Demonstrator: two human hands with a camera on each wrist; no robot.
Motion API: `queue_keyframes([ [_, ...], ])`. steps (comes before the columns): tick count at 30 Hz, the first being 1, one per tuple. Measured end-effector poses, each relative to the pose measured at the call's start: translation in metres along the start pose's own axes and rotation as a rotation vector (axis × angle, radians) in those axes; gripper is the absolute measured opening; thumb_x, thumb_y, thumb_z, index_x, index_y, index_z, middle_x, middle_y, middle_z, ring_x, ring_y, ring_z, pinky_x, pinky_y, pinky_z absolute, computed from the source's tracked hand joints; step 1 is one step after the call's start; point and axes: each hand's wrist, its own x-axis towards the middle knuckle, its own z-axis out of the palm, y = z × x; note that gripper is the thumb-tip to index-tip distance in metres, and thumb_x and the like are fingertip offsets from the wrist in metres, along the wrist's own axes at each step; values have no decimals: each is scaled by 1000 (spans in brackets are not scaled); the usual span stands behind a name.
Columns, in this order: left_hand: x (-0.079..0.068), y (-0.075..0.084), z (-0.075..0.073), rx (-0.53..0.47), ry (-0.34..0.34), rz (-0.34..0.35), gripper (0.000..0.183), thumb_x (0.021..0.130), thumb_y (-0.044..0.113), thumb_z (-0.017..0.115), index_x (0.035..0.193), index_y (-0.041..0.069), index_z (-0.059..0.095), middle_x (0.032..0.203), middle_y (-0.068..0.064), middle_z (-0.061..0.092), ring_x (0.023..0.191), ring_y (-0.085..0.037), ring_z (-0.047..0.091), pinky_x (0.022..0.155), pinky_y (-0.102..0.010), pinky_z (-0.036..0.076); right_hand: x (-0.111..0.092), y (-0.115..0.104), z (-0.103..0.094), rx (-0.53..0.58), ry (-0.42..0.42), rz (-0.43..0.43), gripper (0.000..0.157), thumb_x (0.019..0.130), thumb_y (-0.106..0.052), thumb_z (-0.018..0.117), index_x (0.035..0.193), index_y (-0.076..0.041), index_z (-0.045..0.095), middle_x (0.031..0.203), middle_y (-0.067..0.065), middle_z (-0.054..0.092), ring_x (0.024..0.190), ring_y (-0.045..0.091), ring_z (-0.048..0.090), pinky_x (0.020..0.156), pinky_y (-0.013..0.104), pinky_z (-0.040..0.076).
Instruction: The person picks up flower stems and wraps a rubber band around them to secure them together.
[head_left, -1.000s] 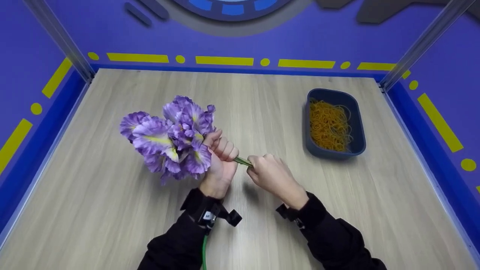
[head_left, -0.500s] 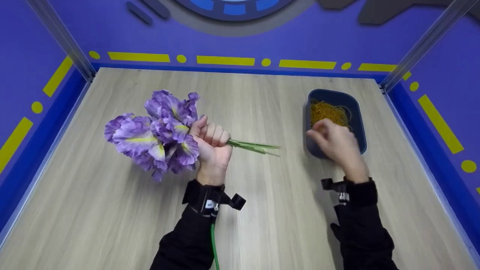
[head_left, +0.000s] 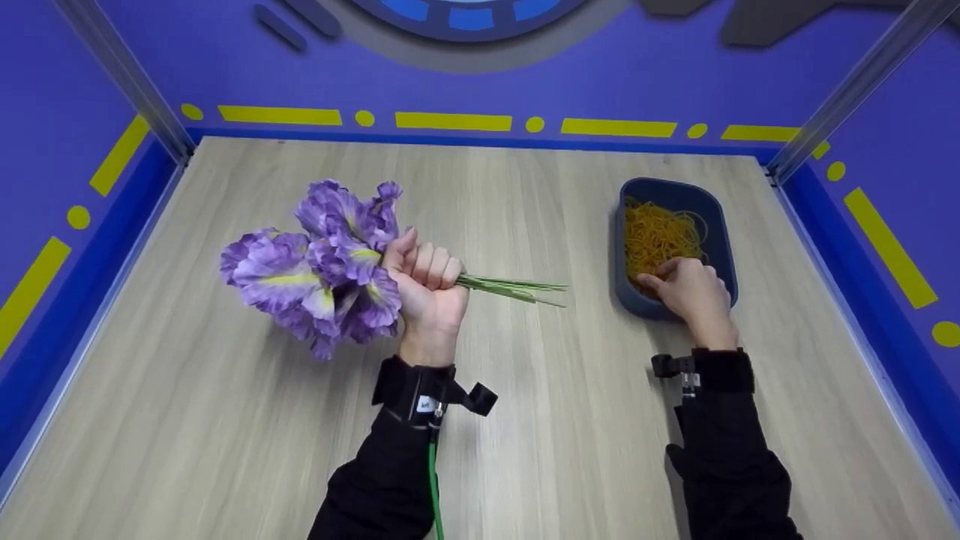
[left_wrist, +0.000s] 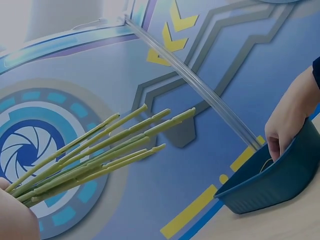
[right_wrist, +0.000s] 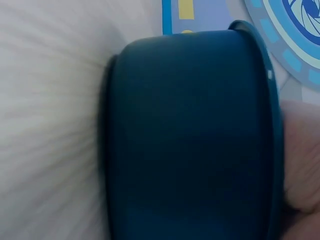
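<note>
Violet-blue walls (head_left: pixel 480 90) edge a wooden bench (head_left: pixel 540 420). Purple flowers (head_left: pixel 300 277) are left of frame centre, a navy tub (head_left: pixel 643 304) right. The left hand (head_left: pixel 429 292) grips green stems (head_left: pixel 510 286); whether the right hand (head_left: pixel 697 300) pinches yellow bands (head_left: pixel 660 232) inside, I cannot tell.

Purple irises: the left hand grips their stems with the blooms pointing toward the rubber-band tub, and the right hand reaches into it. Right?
No: the head view shows the blooms pointing away from the rubber-band tub. The left hand does grip the stems, and the right hand does reach into the tub.
</note>
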Motion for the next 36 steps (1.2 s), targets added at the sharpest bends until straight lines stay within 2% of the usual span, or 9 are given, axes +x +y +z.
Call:
queue_keyframes([
  [6, -1, -3, 1, -3, 4, -6, 45, 97, 8, 34, 55, 18, 24, 53, 9, 12, 46, -3, 9, 44, -17, 5, 1, -1, -2, 29, 5, -31, 31, 100, -32, 66, 111, -3, 73, 98, 16, 73, 79, 30, 66, 66, 45, 48],
  [11, -2, -5, 1, -1, -2, -7, 44, 97, 8, 35, 56, 18, 22, 54, 9, 12, 46, -2, 9, 45, -17, 5, -5, -5, -12, 33, 106, -123, 28, 103, -25, 61, 114, -1, 72, 97, 19, 73, 72, 30, 67, 62, 46, 49],
  [16, -3, -5, 3, -12, -11, -21, 43, 95, 7, 39, 57, 19, 21, 53, 9, 13, 46, -2, 9, 45, -17, 5, -14, -16, -28, 69, 220, -187, 28, 105, -23, 57, 115, -1, 71, 92, 16, 72, 70, 27, 63, 62, 39, 45],
  [26, -5, -5, 5, -30, -18, -20, 45, 94, 7, 42, 54, 18, 24, 53, 9, 13, 46, -2, 9, 44, -17, 6, -36, -39, -50, 139, 310, -376, 25, 101, -24, 64, 113, -3, 73, 99, 14, 71, 64, 19, 55, 59, 28, 39],
  [31, -6, -5, 6, -30, -12, -20, 45, 94, 7, 41, 52, 18, 28, 52, 9, 13, 46, -3, 9, 44, -17, 6, -50, -49, -55, 177, 292, -533, 19, 99, -22, 68, 106, -5, 73, 90, 7, 70, 65, 15, 54, 58, 19, 39],
  [36, -7, -6, 8, -24, -15, -28, 45, 94, 7, 42, 53, 18, 27, 52, 9, 13, 46, -3, 9, 44, -17, 6, -64, -61, -57, 198, 227, -664, 12, 96, -24, 71, 97, -12, 74, 83, -4, 66, 67, 9, 56, 61, 18, 41],
])
